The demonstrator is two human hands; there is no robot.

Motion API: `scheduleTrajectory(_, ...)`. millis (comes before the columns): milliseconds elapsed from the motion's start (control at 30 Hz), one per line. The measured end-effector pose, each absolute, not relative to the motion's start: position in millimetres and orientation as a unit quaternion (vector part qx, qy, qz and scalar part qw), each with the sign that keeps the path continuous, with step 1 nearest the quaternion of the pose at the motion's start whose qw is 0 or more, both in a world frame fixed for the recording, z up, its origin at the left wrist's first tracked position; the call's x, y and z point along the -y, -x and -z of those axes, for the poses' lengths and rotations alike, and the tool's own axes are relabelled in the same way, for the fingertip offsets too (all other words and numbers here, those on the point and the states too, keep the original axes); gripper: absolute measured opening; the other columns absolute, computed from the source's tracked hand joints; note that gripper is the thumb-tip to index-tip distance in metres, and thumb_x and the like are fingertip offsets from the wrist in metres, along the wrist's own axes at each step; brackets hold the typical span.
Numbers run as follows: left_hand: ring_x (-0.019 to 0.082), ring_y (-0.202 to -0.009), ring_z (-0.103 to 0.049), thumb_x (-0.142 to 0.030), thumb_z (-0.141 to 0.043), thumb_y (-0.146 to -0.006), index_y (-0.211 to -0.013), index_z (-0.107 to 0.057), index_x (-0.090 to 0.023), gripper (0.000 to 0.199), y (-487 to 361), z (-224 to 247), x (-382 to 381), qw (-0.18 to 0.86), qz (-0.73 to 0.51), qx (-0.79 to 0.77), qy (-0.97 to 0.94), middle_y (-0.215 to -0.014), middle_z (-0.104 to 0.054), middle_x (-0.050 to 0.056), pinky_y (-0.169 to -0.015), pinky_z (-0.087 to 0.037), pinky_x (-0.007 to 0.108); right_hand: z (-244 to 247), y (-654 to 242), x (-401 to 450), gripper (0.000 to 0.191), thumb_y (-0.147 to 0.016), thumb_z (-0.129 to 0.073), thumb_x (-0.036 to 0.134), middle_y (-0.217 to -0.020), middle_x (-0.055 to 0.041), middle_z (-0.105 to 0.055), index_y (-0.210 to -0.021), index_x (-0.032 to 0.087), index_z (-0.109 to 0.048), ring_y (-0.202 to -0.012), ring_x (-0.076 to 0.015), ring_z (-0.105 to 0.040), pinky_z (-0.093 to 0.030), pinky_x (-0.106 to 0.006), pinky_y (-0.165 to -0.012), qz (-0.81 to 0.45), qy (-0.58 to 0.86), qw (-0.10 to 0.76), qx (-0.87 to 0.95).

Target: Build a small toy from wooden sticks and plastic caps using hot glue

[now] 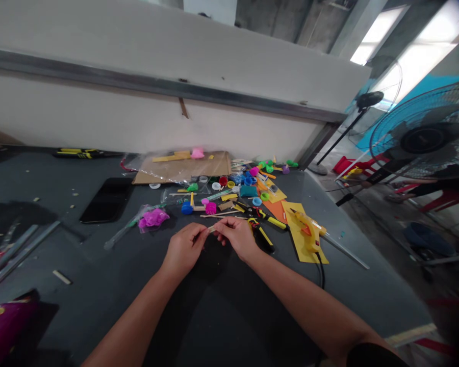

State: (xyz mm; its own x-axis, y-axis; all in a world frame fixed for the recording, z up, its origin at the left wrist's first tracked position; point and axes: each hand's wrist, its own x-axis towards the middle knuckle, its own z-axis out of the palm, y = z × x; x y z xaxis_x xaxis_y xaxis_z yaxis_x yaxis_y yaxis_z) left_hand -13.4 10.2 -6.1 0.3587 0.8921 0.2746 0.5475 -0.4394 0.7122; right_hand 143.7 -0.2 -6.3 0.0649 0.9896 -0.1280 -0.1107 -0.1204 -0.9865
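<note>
Between my two hands is a short pale wooden stick [211, 230], mostly covered by the fingers. My left hand [185, 250] pinches one end with thumb and fingertips. The other end is pinched by my right hand [237, 237]. Just beyond the hands lie thin wooden sticks [224, 214], a pink bottle cap [210, 208] and a blue cap [187, 207]. Yellow-and-black pliers [263, 237] rest close to the right wrist. Farther right, a yellow glue gun [309, 234] lies on a yellow sheet [299, 248].
A black phone [106, 200], a bag with purple material [153, 218] and metal-coloured bars [26, 252] lie to the left. Cardboard [149, 176] and several coloured caps [223, 181] sit at the back against a white panel [137, 114]. Right of the table stands a fan [423, 140].
</note>
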Motion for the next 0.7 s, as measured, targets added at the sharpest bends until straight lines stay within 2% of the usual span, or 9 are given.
scheduleTrajectory(333, 0.011, -0.055, -0.055, -0.036, -0.048, -0.084, -0.073, -0.06, -0.019, 0.023, 14.5, 4.5, -11.3, 0.355, -0.338, -0.492, -0.72, -0.062, -0.059, -0.003, -0.058, -0.04, 0.022, 4.9, -143.2, 2.6, 0.023, -0.073, -0.06, 0.037, -0.061, -0.0011, -0.063, -0.069, 0.015, -0.067, -0.046, -0.0081, -0.052, -0.039, -0.018, -0.036, -0.526, 0.503, 0.501, 0.469)
scheduleTrajectory(533, 0.012, -0.055, -0.055, -0.039, -0.049, -0.082, -0.072, -0.059, -0.019, 0.025, 15.6, 6.5, -13.9, 0.397, -0.347, -0.498, -0.689, -0.058, -0.057, -0.004, -0.056, -0.04, 0.022, 4.7, -145.0, 2.2, 0.027, -0.07, -0.063, 0.042, -0.063, -0.0016, -0.064, -0.072, 0.015, -0.067, -0.046, -0.0074, -0.05, -0.037, -0.017, -0.036, -0.557, 0.487, 0.497, 0.453)
scheduleTrajectory(700, 0.012, -0.053, -0.055, -0.038, -0.048, -0.082, -0.072, -0.059, -0.019, 0.024, 17.1, 4.6, -14.2, 0.391, -0.345, -0.503, -0.689, -0.06, -0.058, -0.004, -0.056, -0.04, 0.023, 1.6, -150.2, 2.3, 0.029, -0.07, -0.064, 0.039, -0.07, -0.0021, -0.066, -0.088, 0.018, -0.067, -0.05, -0.0084, -0.053, -0.037, -0.017, -0.038, -0.565, 0.467, 0.521, 0.437)
